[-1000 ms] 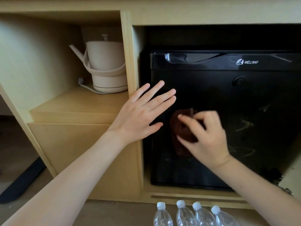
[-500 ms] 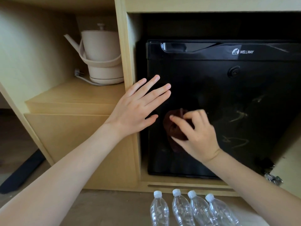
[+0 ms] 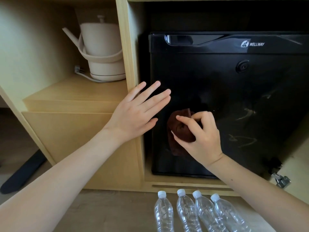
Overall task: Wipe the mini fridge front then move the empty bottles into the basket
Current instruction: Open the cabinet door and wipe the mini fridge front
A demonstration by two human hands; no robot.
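Observation:
A black mini fridge stands in a wooden cabinet niche, with pale smears on the right part of its door. My right hand presses a bunched dark brown cloth against the lower left of the door. My left hand lies flat with fingers spread, over the cabinet's upright post and the door's left edge. Several clear empty bottles with white caps lie side by side on the floor below the fridge. No basket is in view.
A beige electric kettle with its cord sits on the wooden shelf left of the fridge. A metal hinge sticks out at the lower right. A dark furniture foot lies on the floor at far left.
The camera has dipped, so the fridge and cabinet sit higher in view and more of the bottles shows. My right hand with the cloth has shifted slightly lower on the door. My left hand stays flat.

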